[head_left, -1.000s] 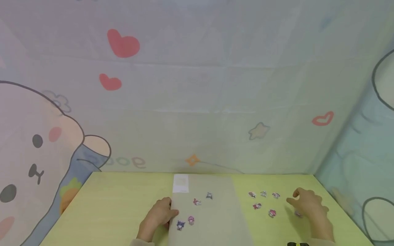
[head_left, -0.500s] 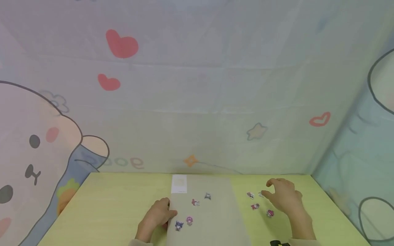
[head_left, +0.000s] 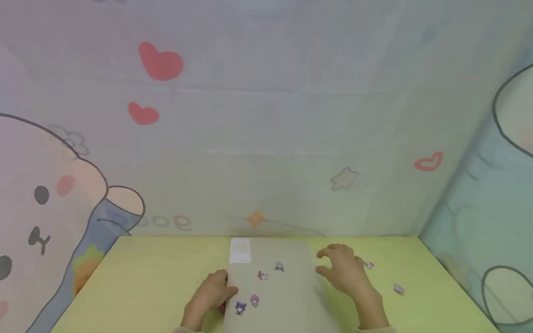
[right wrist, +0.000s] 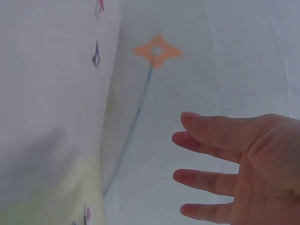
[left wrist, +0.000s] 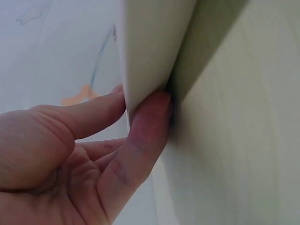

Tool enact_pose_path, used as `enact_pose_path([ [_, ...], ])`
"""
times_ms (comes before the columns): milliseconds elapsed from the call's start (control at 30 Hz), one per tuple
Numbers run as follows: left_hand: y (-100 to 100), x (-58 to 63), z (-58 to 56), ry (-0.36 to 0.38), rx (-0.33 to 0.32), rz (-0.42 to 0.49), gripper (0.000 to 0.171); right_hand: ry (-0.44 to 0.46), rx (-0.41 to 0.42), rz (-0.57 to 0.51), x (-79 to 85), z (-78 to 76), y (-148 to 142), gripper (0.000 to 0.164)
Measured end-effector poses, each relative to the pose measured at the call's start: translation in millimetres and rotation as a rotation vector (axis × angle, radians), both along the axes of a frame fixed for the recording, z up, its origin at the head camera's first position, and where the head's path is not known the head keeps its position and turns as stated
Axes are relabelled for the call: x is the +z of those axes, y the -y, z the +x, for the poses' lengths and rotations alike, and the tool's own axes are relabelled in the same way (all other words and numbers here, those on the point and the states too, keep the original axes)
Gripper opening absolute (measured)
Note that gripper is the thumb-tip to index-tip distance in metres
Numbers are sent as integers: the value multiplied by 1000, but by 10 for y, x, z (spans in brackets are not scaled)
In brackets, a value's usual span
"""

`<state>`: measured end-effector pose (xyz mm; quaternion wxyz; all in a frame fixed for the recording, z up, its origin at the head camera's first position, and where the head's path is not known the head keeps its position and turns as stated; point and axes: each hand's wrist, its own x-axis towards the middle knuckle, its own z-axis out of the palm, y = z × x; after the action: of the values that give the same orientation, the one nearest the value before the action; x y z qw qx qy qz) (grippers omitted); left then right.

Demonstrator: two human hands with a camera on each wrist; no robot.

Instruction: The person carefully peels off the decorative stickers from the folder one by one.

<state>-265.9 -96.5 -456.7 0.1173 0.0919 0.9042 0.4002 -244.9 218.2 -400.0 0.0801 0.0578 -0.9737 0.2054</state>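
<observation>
A pale, flat board or book [head_left: 291, 300] lies on the table; I cannot tell which of the two it is. My left hand [head_left: 211, 293] holds its left edge, thumb on top and a finger [left wrist: 147, 124] underneath. On its surface are small cartoon stickers: a dark blue one [head_left: 240, 308], a pink one [head_left: 255, 300], a red and white one [head_left: 262, 275] and a grey one [head_left: 279, 266]. Over the right edge hovers my right hand [head_left: 345, 270], fingers apart, with nothing seen between them in the right wrist view. It hides some stickers on the table.
A white rectangle with a faint print [head_left: 240, 250] is at the board's far left corner. Two stickers, one farther back [head_left: 368, 265] and one nearer [head_left: 398, 289], lie on the yellow table [head_left: 166, 273] at right. A printed cloth [head_left: 266, 138] hangs behind.
My right hand has moved left across the table, from above the rightmost sticker to the board's right edge. The left hand keeps its hold on the board. The head view has shifted slightly.
</observation>
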Motion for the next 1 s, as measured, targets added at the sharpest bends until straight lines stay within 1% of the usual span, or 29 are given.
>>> enact_pose_path([
  [67, -6, 0, -5, -7, -8, 1, 26, 11, 12, -7, 4, -8, 76, 26],
  [233, -5, 5, -39, -32, -26, 0, 27, -3, 29, -61, 31, -50, 264, 25],
  [333, 9, -3, -26, -21, -27, 1, 30, 8, 37, -85, 11, -51, 394, 24],
  [467, 25, -24, -1, -10, -25, 9, 30, 10, 65, -89, -47, -39, 572, 24],
  [667, 31, -27, 9, 18, -6, 18, 31, 10, 162, -45, -144, -24, 836, 25],
  [800, 31, -34, 9, 23, -10, 34, 30, 27, 224, -20, -220, -11, 999, 23],
  [900, 32, -35, 4, 11, -19, 45, 27, 27, 247, 2, -270, -8, 1097, 20],
  [1000, 35, -33, 2, 6, -21, 48, 25, 28, 252, 33, -324, -12, 1174, 19],
])
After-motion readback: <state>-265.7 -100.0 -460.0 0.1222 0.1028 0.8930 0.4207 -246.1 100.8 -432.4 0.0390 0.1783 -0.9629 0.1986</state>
